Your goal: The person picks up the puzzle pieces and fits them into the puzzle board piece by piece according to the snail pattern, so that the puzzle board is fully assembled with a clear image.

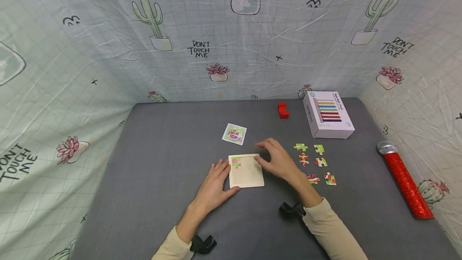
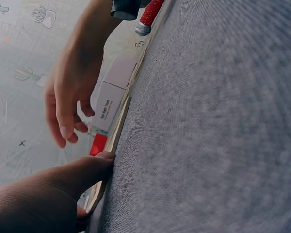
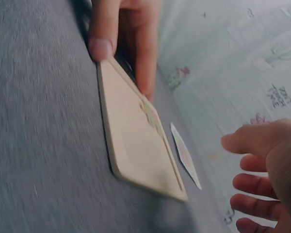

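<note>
A pale wooden puzzle tray lies on the grey table, with a green and pink puzzle piece in its upper left corner. My left hand rests against the tray's left side, fingers straight, the thumb touching the near edge. Above the tray's far right corner hovers my right hand, fingers loosely bent and holding nothing. In the right wrist view, its fingers are apart from the tray. Several loose jigsaw pieces lie right of the right hand, some partly hidden by that arm. Beyond the tray is a square picture card.
A white box with a printed picture stands at the back right, near a small red block. Along the right side lies a red glittery microphone. A patterned cloth hangs behind and beside the table.
</note>
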Motion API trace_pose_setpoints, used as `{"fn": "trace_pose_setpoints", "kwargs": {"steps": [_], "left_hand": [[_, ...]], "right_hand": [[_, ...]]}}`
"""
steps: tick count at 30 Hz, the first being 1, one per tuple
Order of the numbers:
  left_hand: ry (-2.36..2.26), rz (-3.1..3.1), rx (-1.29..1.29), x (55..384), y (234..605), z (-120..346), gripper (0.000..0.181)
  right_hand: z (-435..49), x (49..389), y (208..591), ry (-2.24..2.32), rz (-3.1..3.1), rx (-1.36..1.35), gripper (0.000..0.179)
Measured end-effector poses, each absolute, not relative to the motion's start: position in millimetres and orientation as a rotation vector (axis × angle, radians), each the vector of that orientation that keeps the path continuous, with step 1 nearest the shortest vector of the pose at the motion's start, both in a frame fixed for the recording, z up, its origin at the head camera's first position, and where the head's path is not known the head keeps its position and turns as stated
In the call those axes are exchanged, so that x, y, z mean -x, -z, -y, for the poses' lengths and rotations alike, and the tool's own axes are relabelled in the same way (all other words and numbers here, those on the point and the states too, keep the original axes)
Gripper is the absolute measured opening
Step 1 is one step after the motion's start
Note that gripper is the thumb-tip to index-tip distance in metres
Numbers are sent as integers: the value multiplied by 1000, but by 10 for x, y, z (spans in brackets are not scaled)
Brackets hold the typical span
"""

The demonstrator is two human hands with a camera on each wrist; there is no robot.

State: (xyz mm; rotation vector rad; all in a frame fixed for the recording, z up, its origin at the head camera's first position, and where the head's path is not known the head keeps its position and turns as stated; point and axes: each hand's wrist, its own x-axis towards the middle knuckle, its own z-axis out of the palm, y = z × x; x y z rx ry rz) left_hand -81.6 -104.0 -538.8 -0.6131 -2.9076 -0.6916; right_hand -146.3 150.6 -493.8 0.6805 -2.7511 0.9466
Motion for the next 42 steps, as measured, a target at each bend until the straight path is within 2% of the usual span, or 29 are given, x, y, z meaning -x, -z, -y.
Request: {"fn": "trace_pose_setpoints", "kwargs": {"steps": [25,42], "left_hand": [[720,2915,602,822,5404,1037,83],[721,2917,603,804,5387,1038,82]], "right_hand": [[-2431,1587,5030,-971,2739,-424,43],[-2843,1631,5193,-902,2813,-286,44]]}}
